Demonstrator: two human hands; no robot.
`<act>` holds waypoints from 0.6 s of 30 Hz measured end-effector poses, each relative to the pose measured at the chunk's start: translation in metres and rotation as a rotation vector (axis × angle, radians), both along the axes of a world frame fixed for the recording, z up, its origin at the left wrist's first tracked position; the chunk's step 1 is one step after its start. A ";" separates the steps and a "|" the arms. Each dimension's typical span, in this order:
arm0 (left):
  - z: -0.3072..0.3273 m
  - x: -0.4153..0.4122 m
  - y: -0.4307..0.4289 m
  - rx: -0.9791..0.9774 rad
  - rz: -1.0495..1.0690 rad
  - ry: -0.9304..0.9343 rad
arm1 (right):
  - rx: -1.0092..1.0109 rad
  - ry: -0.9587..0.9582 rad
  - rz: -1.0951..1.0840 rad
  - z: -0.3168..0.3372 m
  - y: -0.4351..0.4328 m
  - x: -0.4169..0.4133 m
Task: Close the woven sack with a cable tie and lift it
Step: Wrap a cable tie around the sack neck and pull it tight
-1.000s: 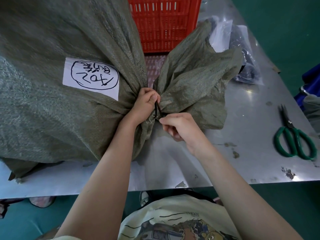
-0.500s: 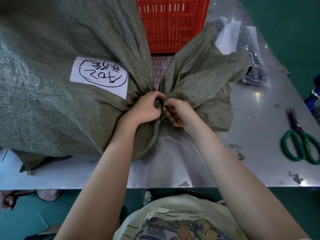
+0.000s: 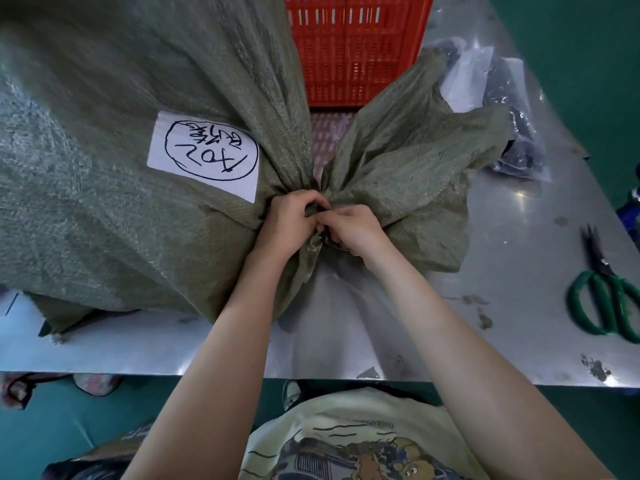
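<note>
Both hands cinching the sack's neck at frame centre

The woven sack (image 3: 121, 116) filled the upper left; left hand (image 3: 289, 223) and right hand (image 3: 349, 226) clenched its gathered neck, cable tie hidden; if loosely fastened, lifting could reopen the neck

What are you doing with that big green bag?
A person is closing a big green woven sack that lies on a metal table. Both hands, left hand and right hand, pinch the bunched neck of the sack, where the tie goes; the tie itself is hidden under the fingers. Green-handled scissors lie to the right, and a red crate stands behind. The sack is not lifted yet.
</note>
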State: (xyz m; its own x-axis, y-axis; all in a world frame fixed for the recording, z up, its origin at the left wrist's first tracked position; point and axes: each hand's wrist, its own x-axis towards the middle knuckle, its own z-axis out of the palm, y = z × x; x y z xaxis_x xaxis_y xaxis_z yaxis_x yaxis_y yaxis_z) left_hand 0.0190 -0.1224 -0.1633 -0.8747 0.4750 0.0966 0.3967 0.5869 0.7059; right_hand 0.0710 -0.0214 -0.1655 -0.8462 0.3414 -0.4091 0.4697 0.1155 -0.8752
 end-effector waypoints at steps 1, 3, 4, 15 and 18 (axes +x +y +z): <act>0.000 0.001 0.000 0.004 0.007 -0.006 | -0.007 0.012 -0.028 -0.001 -0.002 -0.001; -0.002 0.000 0.001 0.018 0.038 -0.023 | -0.142 0.040 -0.164 -0.001 -0.001 -0.004; -0.003 -0.001 0.001 0.027 0.055 -0.031 | -0.185 0.056 -0.230 -0.001 0.000 -0.005; -0.005 0.000 0.004 -0.024 0.086 -0.002 | 0.816 -0.060 0.068 -0.004 0.014 -0.001; 0.002 -0.002 0.012 -0.029 0.082 0.028 | 0.883 -0.059 -0.019 0.000 0.022 -0.001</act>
